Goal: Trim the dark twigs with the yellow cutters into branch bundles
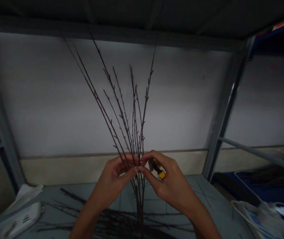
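A spray of thin dark budded twigs stands upright in front of me, fanning out toward the top. My left hand is closed round the twigs from the left, with thumb and fingers pinching at their middle. From the other side my right hand pinches the same spot, the two thumb tips meeting there. Tucked inside the right palm is a small yellow and black tool, whose kind I cannot make out. Below the hands the stems come together into a thicker, darker stalk.
More loose twigs lie across the grey surface. A white plastic device rests at left beside some paper. Metal posts frame both sides, under a dark shelf. A blurred white bundle sits at lower right.
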Available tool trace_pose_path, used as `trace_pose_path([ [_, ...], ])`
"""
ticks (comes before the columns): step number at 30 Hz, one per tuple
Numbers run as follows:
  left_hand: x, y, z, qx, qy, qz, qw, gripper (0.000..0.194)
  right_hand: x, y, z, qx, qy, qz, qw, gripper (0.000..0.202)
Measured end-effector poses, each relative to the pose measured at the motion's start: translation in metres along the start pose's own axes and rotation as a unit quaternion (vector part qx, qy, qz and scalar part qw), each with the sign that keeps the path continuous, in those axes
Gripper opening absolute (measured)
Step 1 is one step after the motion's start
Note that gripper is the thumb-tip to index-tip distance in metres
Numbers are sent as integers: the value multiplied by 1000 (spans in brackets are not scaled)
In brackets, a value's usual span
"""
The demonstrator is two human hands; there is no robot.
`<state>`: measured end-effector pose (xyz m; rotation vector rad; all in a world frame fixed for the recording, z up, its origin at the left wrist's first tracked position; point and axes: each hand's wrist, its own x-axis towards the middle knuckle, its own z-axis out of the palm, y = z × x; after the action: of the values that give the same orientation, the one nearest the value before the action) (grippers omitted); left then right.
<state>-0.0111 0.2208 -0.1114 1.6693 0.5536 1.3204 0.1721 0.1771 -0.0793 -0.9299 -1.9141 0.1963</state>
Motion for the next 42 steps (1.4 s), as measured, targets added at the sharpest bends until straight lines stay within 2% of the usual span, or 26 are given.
trace_pose_path([
  [10, -46, 29, 20, -19, -33, 4, 999, 23, -38, -39, -10, -86, -22, -21, 996, 6],
  [20, -78, 65, 28, -38, -70, 31, 996, 33, -68, -96, -20, -184, 3, -51, 982, 10],
  [28, -97, 84, 28, -38, -110, 22, 993, 30, -77, -132, -45, -215, -64, -78, 971, 9],
  [33, -106, 91, 33, -44, -108, 23, 993, 29, -81, -142, -54, -227, -96, -98, 964, 13],
  [38, -106, 83, 37, -61, -80, 39, 994, 31, -90, -141, -60, -230, -113, -105, 961, 20],
  [42, -102, 77, 42, -72, -83, 39, 993, 31, -95, -135, -66, -223, -125, -104, 961, 27],
])
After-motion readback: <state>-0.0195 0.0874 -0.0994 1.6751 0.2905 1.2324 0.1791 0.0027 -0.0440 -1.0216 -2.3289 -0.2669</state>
